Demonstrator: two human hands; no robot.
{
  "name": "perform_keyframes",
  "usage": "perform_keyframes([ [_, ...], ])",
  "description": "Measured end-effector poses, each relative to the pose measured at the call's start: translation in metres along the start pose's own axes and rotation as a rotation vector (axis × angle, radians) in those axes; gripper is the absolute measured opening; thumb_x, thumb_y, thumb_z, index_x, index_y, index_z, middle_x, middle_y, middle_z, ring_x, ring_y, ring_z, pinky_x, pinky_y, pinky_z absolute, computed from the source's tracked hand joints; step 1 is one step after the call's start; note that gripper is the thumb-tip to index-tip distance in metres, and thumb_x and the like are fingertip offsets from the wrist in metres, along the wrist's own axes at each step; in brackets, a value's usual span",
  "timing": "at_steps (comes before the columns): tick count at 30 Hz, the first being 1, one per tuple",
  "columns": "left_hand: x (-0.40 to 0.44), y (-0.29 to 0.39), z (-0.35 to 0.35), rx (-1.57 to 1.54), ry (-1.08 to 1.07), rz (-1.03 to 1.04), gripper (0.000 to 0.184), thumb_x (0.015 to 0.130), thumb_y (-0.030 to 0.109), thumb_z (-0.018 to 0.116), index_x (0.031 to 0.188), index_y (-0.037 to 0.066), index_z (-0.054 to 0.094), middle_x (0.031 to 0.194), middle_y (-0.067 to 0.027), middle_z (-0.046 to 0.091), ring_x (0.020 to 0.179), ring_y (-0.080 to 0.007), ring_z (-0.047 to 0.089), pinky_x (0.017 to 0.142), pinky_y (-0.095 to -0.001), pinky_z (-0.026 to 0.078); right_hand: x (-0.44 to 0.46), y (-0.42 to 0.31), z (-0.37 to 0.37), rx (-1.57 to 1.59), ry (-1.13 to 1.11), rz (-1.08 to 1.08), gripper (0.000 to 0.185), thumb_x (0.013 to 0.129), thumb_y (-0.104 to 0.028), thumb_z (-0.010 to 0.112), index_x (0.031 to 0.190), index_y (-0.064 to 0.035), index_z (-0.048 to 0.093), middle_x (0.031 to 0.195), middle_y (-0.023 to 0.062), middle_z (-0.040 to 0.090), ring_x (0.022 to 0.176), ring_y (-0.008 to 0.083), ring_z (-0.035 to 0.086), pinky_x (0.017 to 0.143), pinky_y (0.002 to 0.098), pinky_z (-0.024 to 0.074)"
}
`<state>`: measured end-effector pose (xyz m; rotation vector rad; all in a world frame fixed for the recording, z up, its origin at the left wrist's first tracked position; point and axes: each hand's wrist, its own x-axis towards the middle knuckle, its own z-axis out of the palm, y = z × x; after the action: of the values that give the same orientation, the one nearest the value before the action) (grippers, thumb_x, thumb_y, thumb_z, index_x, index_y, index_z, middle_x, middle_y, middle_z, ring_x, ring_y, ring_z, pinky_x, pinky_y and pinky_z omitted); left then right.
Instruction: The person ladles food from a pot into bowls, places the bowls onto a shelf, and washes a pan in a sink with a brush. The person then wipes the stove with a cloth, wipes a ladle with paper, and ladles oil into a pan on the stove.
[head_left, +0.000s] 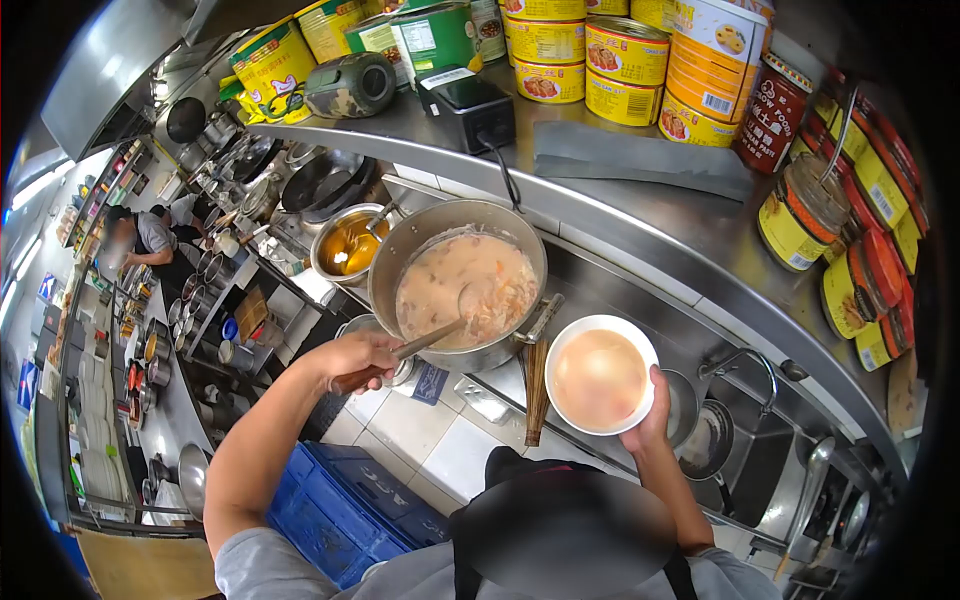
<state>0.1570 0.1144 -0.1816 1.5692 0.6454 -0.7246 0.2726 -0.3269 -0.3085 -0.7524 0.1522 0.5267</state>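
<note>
On the steel shelf [385,133], yellow cans [547,45] are stacked and a camouflage-patterned cylinder [345,88] is set beside a black device [468,108]. Below, a blue crate [340,510] and a curved faucet [771,382] are seen.

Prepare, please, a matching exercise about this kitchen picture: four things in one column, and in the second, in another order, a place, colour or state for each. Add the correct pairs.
Things
1. Bowl
2. Ladle
3. Small pot
4. Crate

Descriptions
A. Blue
B. In the right hand
C. Holding amber liquid
D. In the left hand

Pairs: 1-B, 2-D, 3-C, 4-A
</note>
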Motion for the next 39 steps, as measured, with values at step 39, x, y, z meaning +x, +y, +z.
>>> perform_keyframes([
  [39, -0.065, -0.067, 0.060, -0.588, 0.305, 0.228, 0.054, 0.096, 0.009, 0.060, 0.148, 0.002, 0.046, 0.087, -0.0091, 0.062, 0.052, -0.0135, 0.055, 0.038, -0.0251, 0.040, 0.022, 0.003, 0.026, -0.137, -0.102, 0.041, 0.061, 0.099, -0.046, 0.051, 0.137, 0.0009, 0.055, 0.132, 0.0174, 0.064, 0.121, 0.0294, 0.063, 0.106, 0.0426, 0.0482],
])
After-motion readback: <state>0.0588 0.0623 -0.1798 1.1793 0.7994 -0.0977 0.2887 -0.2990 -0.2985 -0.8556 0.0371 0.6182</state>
